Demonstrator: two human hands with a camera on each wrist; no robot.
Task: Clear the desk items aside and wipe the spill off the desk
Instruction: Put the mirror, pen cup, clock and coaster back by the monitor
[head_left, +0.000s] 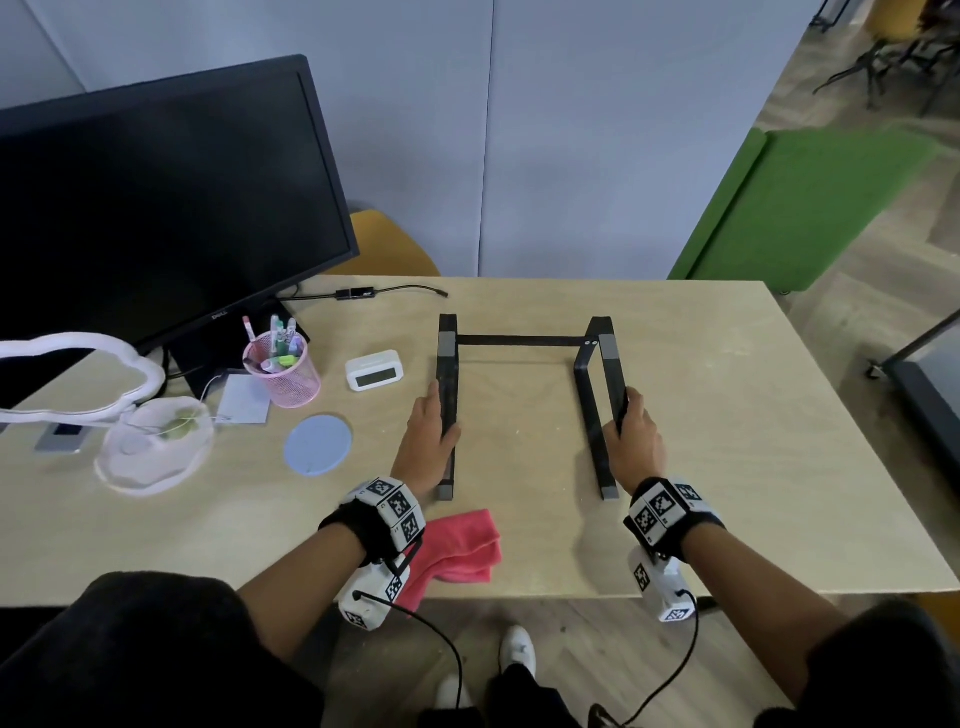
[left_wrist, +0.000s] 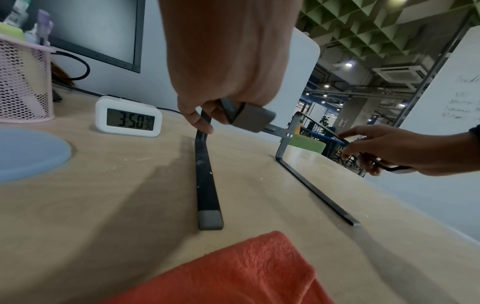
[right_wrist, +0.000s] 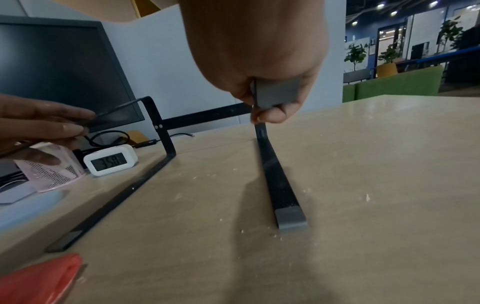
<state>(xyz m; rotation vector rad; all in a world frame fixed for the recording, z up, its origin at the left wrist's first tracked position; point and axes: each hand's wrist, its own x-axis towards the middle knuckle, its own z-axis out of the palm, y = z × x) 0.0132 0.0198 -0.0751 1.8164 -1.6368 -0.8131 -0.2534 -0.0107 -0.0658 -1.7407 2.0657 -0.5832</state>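
Observation:
A black metal laptop stand (head_left: 519, 341) rests on the wooden desk (head_left: 727, 415), both lower bars (left_wrist: 207, 185) (right_wrist: 275, 181) flat on the surface. My left hand (head_left: 441, 415) (left_wrist: 215, 111) grips its left upper rail. My right hand (head_left: 626, 415) (right_wrist: 270, 102) grips the right upper rail by its grey pad. A pink-red cloth (head_left: 457, 551) (left_wrist: 233, 273) lies folded near the front edge, just behind my left wrist. Small pale specks (right_wrist: 259, 232) are scattered on the desk around the right bar.
Left of the stand sit a white digital clock (head_left: 374, 370), a pink mesh pen cup (head_left: 283, 374), a round blue coaster (head_left: 318, 443), a white cloud-shaped mirror (head_left: 130, 415) and a black monitor (head_left: 156, 208). A cable adapter (head_left: 363, 293) lies at the back edge.

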